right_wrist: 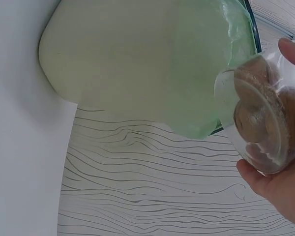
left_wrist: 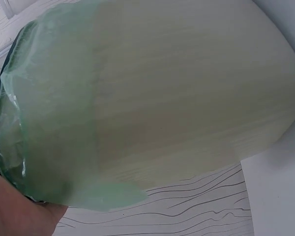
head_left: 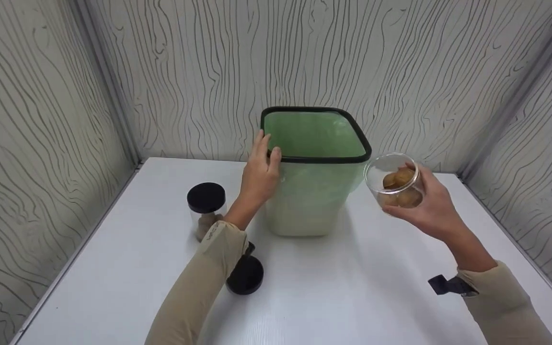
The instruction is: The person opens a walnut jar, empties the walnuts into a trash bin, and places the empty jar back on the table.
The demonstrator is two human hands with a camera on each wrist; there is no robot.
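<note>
A trash bin with a light green plastic liner and a black rim ring stands upright at the middle of the table. My left hand rests against the bin's left rim, fingers extended along the side and thumb at the near corner. To the right of the bin, my right hand grips a lidless clear jar, tilted towards the bin and held above the table. Several brown, round, walnut-like pieces lie inside the jar. Most of my left fingers are hidden in the left wrist view.
Left of the bin stands another clear jar with a black lid, holding similar brown pieces and partly hidden by my left forearm. A loose black lid lies on the white table nearer me. Wood-patterned walls enclose the table.
</note>
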